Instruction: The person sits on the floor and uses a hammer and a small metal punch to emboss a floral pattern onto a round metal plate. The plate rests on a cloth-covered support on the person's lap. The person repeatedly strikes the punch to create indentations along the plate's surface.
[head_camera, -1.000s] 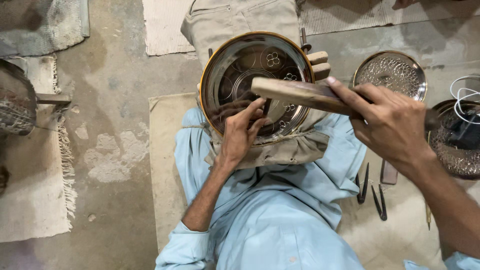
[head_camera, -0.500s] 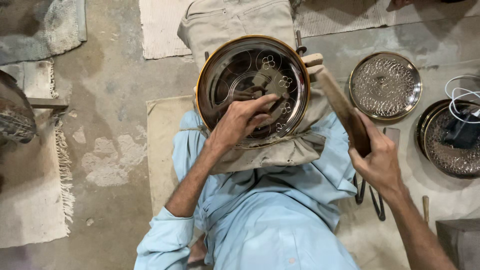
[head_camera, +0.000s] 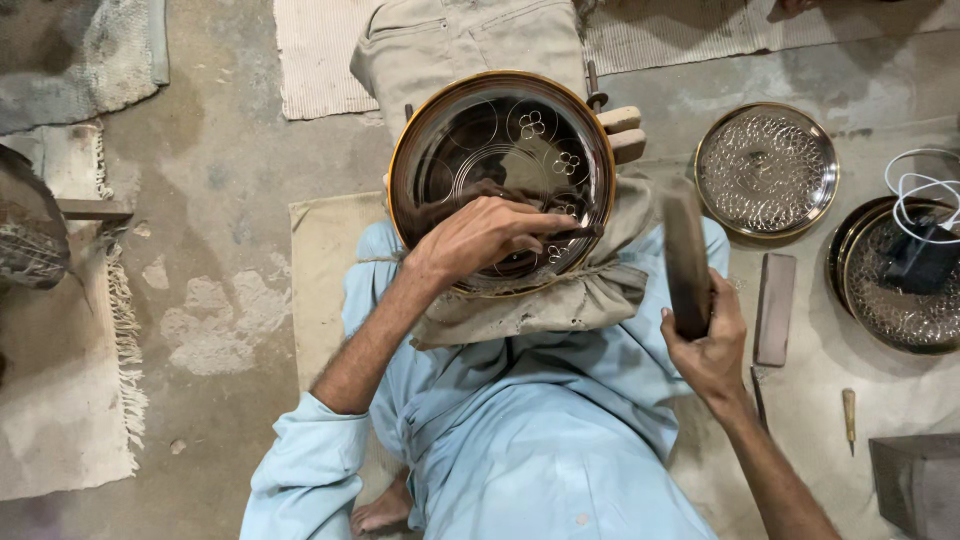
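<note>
A round metal plate (head_camera: 470, 130) with a brass-coloured rim and engraved flower and circle patterns rests tilted on a cloth-covered support (head_camera: 540, 300) on my lap. My left hand (head_camera: 485, 235) lies on the plate's lower part, its fingers pinching a thin dark metal chisel (head_camera: 570, 232) against the surface. My right hand (head_camera: 708, 345) is off to the right of the plate, gripping a dark wooden mallet (head_camera: 685, 250) that points upward and is blurred by motion.
A finished patterned plate (head_camera: 765, 170) lies on the floor at right, another plate (head_camera: 900, 290) with a dark object and white cable farther right. A flat brown block (head_camera: 775, 308), a small chisel (head_camera: 849, 415) and a woven mat (head_camera: 320, 50) lie around.
My right hand has swung the mallet away from over the plate, down and to the right, turning it upright. My left hand has slid right along the plate with the chisel.
</note>
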